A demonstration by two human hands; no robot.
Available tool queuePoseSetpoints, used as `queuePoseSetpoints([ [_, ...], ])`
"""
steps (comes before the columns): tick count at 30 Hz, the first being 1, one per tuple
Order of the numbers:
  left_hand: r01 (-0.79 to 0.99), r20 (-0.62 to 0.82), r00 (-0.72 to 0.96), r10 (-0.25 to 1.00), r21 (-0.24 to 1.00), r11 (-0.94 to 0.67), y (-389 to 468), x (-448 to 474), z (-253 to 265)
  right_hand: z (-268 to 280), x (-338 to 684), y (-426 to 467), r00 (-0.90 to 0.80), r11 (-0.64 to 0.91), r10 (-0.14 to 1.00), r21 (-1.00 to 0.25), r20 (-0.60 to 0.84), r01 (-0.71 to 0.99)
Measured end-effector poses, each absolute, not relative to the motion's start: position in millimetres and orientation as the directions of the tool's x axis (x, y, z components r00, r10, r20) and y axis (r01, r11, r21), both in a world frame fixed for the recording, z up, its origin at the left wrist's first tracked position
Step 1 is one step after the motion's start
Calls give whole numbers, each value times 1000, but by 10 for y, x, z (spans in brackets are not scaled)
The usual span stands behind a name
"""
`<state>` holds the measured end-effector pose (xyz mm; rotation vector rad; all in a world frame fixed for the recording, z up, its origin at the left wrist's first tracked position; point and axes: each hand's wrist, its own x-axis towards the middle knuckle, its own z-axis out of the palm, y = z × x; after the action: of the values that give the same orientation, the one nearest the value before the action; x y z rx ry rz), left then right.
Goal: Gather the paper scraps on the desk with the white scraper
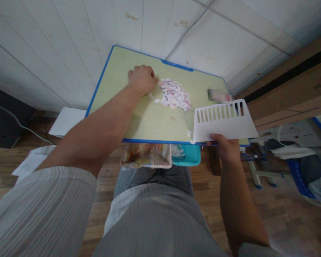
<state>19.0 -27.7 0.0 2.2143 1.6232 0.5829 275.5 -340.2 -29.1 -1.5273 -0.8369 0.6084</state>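
A loose pile of torn paper scraps (175, 94) lies on the pale green tabletop with a blue rim (149, 125). My left hand (143, 79) rests on the tabletop at the pile's left edge, its fingers curled inward. Whatever those fingers may hold is hidden. At the table's front right edge, my right hand (227, 147) grips a white slotted plastic piece (222, 126) by its lower edge, the thumb on top. It is tilted, with its row of slots toward the far side. A few single scraps lie between the pile and this piece.
Under the table's front edge sit a clear-wrapped container (147, 160) and a turquoise bin (189, 157) with white scraps inside. A blurred-out item (219, 95) lies at the back right. The white wall (139, 25) borders the table's far side; a wooden cabinet (291, 85) stands right.
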Motion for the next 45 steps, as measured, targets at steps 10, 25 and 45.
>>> queuePoseSetpoints([
  [10,798,98,281,955,528,-289,-272,192,6,-283,2766,-3381,585,20,806,-991,97,136],
  [25,793,97,282,955,537,-289,-254,189,-18,-279,2668,-3362,582,-19,799,-962,149,272],
  [45,713,291,289,912,570,-408,34,225,-313,-217,2835,-3469,389,-55,914,-916,114,397],
])
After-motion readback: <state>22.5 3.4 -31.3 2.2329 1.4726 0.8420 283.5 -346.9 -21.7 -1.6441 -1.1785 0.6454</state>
